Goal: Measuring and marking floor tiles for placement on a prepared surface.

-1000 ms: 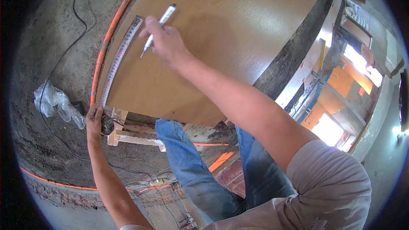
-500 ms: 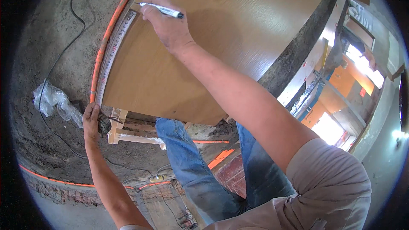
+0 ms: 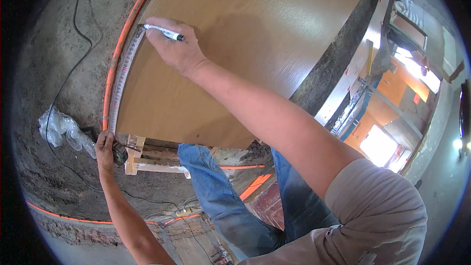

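The board [image 3: 260,34] has a smooth, semi-gloss, wood-look face with fine grain. The tape blade [image 3: 124,71] has a smooth, satin finish. The marker [image 3: 167,33] has a glossy plastic barrel. The orange hose [image 3: 112,73] appears to be scuffed plastic. The bag [image 3: 64,127] is clear, crinkled film. The floor [image 3: 39,59] is rough and matt; the jeans [image 3: 216,186] are matt denim.

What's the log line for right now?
left hand: holds tape at near end | right hand: holds pen, tip by tape's far end | tape: along left edge of board
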Demonstrator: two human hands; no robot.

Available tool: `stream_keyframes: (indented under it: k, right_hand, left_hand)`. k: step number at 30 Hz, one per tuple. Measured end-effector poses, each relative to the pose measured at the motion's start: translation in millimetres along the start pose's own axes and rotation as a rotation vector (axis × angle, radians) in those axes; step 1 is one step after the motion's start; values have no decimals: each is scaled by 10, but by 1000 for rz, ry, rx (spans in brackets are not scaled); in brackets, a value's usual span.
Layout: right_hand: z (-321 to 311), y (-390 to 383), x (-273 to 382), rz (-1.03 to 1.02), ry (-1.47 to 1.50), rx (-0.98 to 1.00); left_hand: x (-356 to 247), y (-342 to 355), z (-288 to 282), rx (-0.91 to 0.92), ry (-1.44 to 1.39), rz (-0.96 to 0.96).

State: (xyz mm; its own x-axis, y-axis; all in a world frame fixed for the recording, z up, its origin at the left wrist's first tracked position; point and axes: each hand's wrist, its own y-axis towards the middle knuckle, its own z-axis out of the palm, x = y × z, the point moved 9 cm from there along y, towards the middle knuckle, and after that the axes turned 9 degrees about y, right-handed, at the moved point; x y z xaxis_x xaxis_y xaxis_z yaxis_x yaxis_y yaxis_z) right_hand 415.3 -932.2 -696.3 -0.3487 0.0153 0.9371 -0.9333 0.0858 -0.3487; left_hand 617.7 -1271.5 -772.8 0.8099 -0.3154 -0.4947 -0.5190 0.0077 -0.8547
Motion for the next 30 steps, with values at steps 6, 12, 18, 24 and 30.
stream_keyframes:
  k: [6, 12, 18, 24, 30]
  right_hand:
    - [5, -1, -7, 38, 12, 26]
    - [14, 1, -40, 60, -38, 18]
    - [35, -11, -17, 47, -50, 37]
    - [5, -6, 20, 30, -33, 24]
    - [64, 20, 28, -46, -65, -10]
  left_hand:
    - [-21, -2, 22, -2, -10, 8]
    - [0, 24, -10, 1, 19, 26]
    - [-66, -15, 23, -22, 5, 16]
    - [-88, 1, 17, -34, 31, 24]
    - [-104, -8, -48, -19, 62, 72]
